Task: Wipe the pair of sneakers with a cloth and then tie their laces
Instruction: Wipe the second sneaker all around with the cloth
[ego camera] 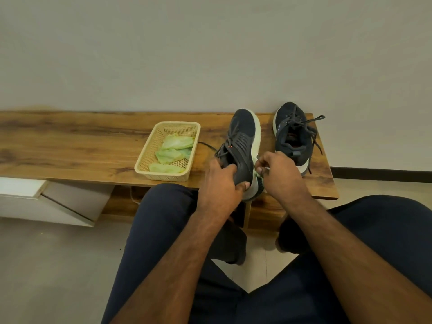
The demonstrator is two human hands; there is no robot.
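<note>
Hands, head view: left hand (224,181) gripped the near sneaker (243,146) at its heel, tilted on the bench (70,146); right hand (278,171) pinched a pale green cloth (258,174) against the white sole.
Other sneaker (292,136): stood just beside, laces loose.
Basket (152,150): held spare cloths.
Risk: the heel overhung the bench edge; hard rubbing could slip it off.
</note>
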